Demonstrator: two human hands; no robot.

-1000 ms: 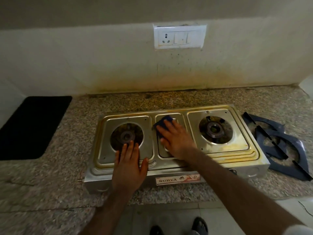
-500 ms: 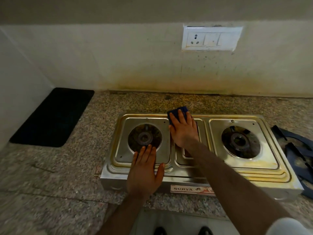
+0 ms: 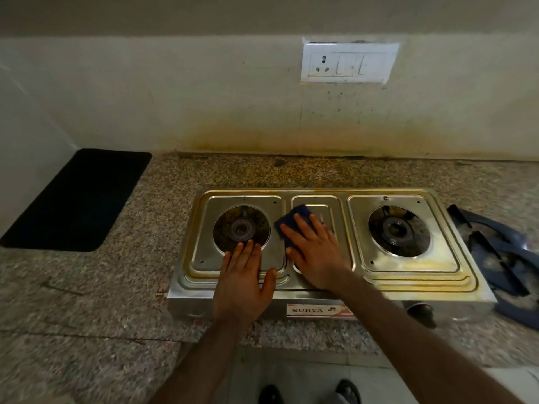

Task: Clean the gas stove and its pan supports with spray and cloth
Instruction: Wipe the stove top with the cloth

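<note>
right hand [image 3: 316,255] flat, pressing blue cloth [image 3: 291,223] on stove [image 3: 408,275] centre; left hand [image 3: 243,282] open grip, flat at 7 o'clock

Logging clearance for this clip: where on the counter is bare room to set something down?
Bare granite lies between the black mat and the gas stove, and behind the stove along the wall. Right of the stove is crowded: the removed pan supports lie there.

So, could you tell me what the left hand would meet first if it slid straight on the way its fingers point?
Probably the left burner: the left hand lies flat on the stove, fingertips at the burner opening's near edge.
</note>
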